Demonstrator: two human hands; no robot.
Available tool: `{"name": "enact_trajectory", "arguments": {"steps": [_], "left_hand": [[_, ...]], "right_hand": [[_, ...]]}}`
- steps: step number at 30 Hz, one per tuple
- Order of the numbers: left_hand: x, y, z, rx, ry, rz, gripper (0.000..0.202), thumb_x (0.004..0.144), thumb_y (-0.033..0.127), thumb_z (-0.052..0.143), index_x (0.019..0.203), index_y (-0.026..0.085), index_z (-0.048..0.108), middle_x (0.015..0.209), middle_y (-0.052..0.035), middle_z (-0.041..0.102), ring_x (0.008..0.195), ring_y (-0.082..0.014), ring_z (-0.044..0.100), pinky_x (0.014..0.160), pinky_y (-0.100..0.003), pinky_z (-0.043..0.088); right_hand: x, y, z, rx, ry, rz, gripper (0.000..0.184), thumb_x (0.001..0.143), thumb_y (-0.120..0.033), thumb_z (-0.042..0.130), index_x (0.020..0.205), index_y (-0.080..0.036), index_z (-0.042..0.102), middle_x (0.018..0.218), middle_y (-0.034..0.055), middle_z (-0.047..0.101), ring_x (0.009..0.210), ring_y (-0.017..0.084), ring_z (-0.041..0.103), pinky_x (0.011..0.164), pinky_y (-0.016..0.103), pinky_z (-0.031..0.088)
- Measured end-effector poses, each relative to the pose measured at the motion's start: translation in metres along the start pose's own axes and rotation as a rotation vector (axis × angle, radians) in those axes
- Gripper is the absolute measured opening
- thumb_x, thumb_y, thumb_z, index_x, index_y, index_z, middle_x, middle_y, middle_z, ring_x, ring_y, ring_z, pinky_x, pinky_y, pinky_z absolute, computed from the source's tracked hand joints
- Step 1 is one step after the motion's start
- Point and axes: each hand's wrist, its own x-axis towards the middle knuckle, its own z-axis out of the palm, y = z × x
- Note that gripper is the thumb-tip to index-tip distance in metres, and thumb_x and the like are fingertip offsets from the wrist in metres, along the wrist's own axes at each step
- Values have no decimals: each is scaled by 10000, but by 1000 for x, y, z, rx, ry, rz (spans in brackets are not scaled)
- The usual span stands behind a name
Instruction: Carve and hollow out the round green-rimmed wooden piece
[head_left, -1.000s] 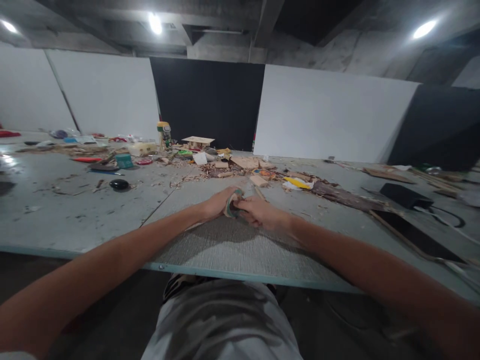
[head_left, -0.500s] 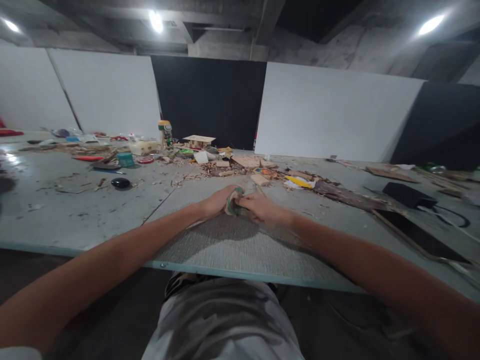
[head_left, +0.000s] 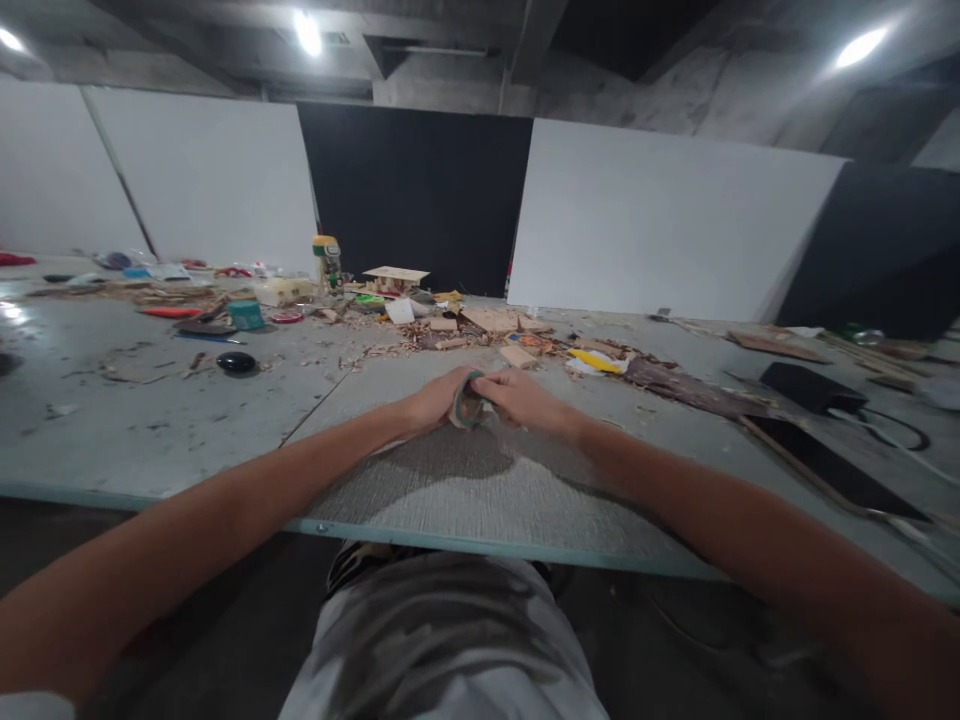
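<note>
Green-edged ring between the hands, above the table. Left hand grips its left side; right hand, fingers bunched at the upper rim, sits higher than half a second earlier, its grip indistinct. Beyond it: wood block.

Over the table, the left grip is wrapped around a round, green-edged piece, and the right grip meets its rim, though blur hides what exactly those fingers pinch. Just beyond the right grip lies a pale wooden block, with a yellow object farther right. Well left of both grips sits a glossy black oval object; well right, a dark flat device.
</note>
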Motion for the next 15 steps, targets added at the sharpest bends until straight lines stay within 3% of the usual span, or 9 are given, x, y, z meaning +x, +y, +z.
{"name": "enact_trajectory", "arguments": {"steps": [9,15], "left_hand": [[2,-3,-1,10,-25,23,257,884,387,520,790,154,578,651,-16,561,550,-126,526,515,-248,473],[1,-3,-1,-26,20,1,250,905,342,502,757,154,576,637,-12,566,530,-119,523,500,-229,454]], "right_hand": [[2,1,-1,-5,-13,9,442,960,-484,496,610,-216,462,468,-46,354,417,95,314,410,247,227],[2,5,1,25,-31,29,436,957,-512,500,639,-215,479,480,-51,354,411,90,296,399,244,216]]}}
